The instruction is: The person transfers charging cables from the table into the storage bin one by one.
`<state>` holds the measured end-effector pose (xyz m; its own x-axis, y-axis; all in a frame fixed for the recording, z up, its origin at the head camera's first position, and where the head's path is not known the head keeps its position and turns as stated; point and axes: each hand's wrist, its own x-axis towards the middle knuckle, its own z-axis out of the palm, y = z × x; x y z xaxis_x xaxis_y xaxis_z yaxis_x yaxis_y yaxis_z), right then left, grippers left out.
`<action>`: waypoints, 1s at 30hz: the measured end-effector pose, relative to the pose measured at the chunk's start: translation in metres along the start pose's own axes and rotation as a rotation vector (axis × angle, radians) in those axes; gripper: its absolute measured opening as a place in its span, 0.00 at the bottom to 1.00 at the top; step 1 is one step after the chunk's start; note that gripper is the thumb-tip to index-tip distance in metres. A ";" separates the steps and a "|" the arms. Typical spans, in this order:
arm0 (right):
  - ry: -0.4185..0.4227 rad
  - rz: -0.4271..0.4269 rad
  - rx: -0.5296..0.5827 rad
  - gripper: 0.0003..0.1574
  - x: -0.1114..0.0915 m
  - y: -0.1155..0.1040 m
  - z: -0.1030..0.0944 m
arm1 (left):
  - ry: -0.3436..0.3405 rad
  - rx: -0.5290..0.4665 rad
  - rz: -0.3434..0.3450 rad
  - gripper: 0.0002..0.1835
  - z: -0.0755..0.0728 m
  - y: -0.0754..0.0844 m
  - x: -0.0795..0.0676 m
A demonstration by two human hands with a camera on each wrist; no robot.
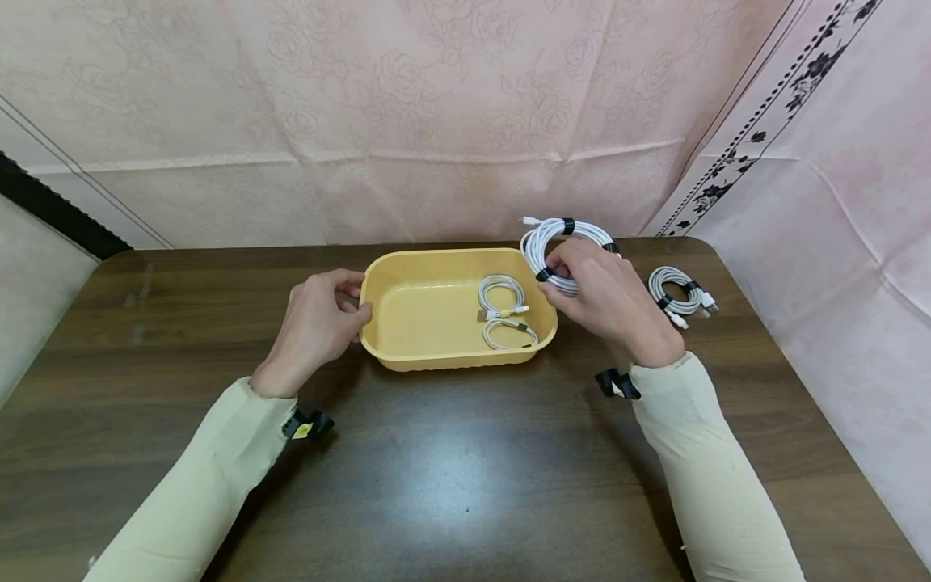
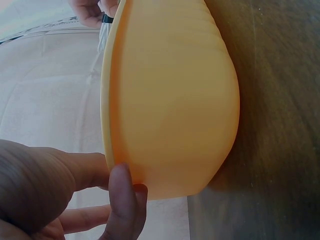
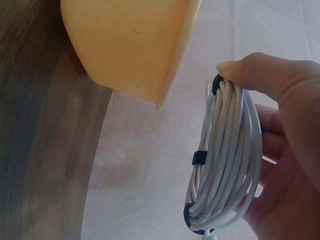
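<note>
Right hand point(image 1: 607, 291) has thumb and fingers curled on the fat white cable coil point(image 1: 537, 246) near the yellow tub point(image 1: 422, 358)'s right end; left hand point(image 1: 320, 315) pinches the tub's left rim. Coil's probably light and springy, so I'd grab by a black strap point(image 3: 200, 158). Two skinnier coils point(image 1: 504, 314) sit inside the tub's right end.

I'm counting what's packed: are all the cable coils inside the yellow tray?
No, one coil lies on the table and the right hand holds another coil.
</note>
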<state>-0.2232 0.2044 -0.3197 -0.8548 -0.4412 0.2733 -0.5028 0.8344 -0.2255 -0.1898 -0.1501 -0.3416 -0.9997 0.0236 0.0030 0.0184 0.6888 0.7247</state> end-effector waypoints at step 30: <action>0.049 -0.055 -0.016 0.16 0.001 -0.003 0.002 | -0.001 -0.004 -0.001 0.24 -0.001 0.000 0.000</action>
<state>-0.2229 0.2007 -0.3210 -0.8183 -0.4704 0.3303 -0.5466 0.8145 -0.1944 -0.1898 -0.1507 -0.3414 -0.9997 0.0239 0.0012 0.0172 0.6857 0.7277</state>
